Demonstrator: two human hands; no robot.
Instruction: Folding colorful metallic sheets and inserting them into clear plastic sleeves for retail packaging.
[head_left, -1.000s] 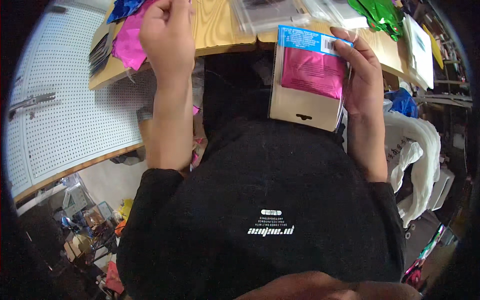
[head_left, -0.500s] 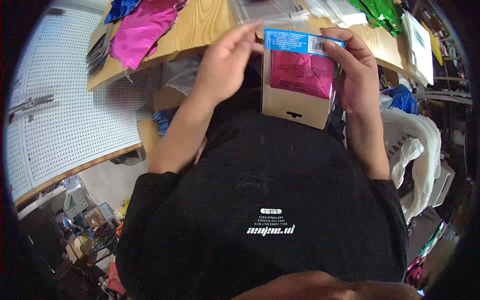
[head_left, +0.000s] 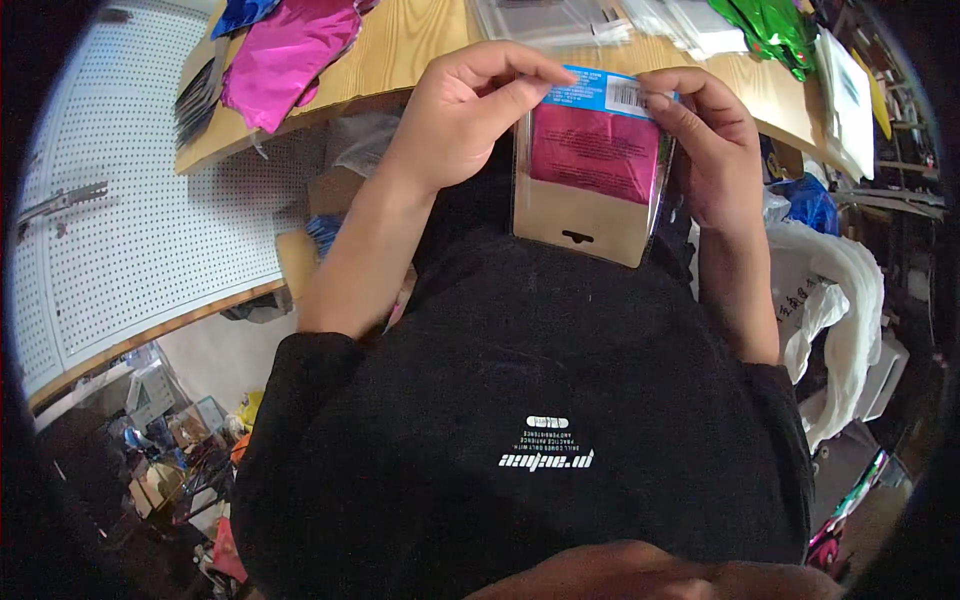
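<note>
My left hand pinches the top left of one clear packet and my right hand grips its top right corner, just off the bench's near edge. I judge it light and slick, its tan card stiff and its one pink pouch soft, so the blue band's ends seem the surest hold. Beyond lie one pink foil piece toward the bench's left edge, one green foil piece toward the right, and clear sleeves too overlapped to count.

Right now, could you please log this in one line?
left hand: blue rectangular strip, left end; right hand: right end; clear plastic pouch: pink foil packet inside
</note>
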